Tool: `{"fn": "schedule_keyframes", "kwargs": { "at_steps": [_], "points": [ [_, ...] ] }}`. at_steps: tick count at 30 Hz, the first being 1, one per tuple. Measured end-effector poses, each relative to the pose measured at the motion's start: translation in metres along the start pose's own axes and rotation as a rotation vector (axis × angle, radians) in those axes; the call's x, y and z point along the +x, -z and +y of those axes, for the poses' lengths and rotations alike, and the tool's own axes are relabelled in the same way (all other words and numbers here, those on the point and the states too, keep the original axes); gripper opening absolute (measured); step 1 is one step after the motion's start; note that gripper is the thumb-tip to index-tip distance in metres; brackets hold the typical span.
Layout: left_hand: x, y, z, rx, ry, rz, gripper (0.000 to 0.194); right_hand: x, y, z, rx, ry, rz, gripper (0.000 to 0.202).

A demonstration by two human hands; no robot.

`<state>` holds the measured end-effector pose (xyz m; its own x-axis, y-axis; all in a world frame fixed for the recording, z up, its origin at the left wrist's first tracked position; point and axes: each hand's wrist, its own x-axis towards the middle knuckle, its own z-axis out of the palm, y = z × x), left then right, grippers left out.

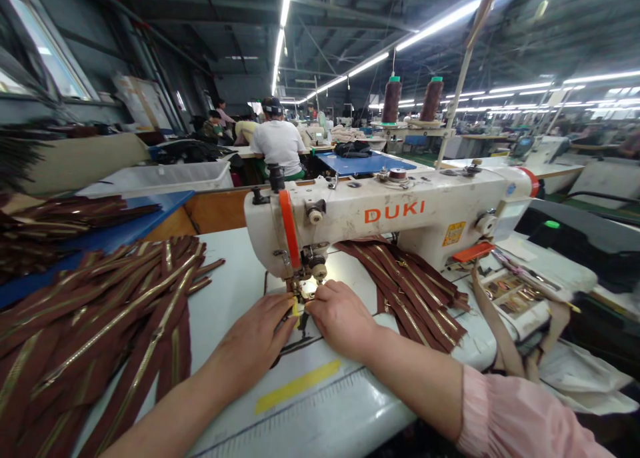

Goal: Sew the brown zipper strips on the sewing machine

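Observation:
Both my hands meet under the head of a white sewing machine point(345, 208), close to its lit needle area. My left hand point(257, 331) is closed, with thumb and forefinger pinched beside a small yellow piece point(296, 311). Just to the right, my right hand point(343, 318) has its fingers bent together near the presser foot. Whatever lies between the fingertips is too small and covered to make out. Brown zipper strips point(410, 291) with gold teeth lie under the machine arm, beyond my right hand. A large heap of brown zippers point(115, 311) spreads to the left.
Yellow tape point(299, 386) and a ruler scale mark the table's front edge. At right stands a compartment tray point(515, 298) with small metal parts. Two brown thread cones point(392, 101) stand above. Further back, a person in a white shirt point(280, 143) sits facing away.

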<state>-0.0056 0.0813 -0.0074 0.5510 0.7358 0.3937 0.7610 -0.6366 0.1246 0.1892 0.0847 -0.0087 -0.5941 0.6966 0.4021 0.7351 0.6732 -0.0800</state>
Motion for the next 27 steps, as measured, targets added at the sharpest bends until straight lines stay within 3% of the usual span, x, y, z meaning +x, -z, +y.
{"fn": "schedule_keyframes", "kwargs": {
  "at_steps": [8, 15, 18, 21, 24, 27],
  "points": [
    [0.006, 0.006, 0.004, 0.01, -0.025, -0.003, 0.026, -0.001, 0.007, -0.002, 0.044, -0.029, -0.014, 0.018],
    [-0.047, 0.037, 0.032, -0.027, -0.05, -0.047, 0.021, -0.004, 0.009, -0.005, 0.089, -0.016, 0.007, 0.021],
    [-0.056, 0.047, 0.039, -0.067, -0.067, -0.08, 0.023, -0.003, 0.011, -0.007, 0.092, -0.01, 0.003, 0.023],
    [-0.041, 0.048, 0.034, -0.035, -0.063, -0.092, 0.032, -0.003, 0.012, -0.009, 0.079, -0.004, -0.003, 0.021],
    [-0.016, 0.046, 0.029, 0.015, -0.083, -0.221, 0.045, -0.01, 0.014, -0.012, 0.074, 0.016, 0.016, 0.02],
    [-0.001, 0.05, 0.031, 0.017, -0.111, -0.301, 0.038, -0.026, 0.017, -0.017, 0.11, 0.04, 0.052, 0.021]
  ]
}}
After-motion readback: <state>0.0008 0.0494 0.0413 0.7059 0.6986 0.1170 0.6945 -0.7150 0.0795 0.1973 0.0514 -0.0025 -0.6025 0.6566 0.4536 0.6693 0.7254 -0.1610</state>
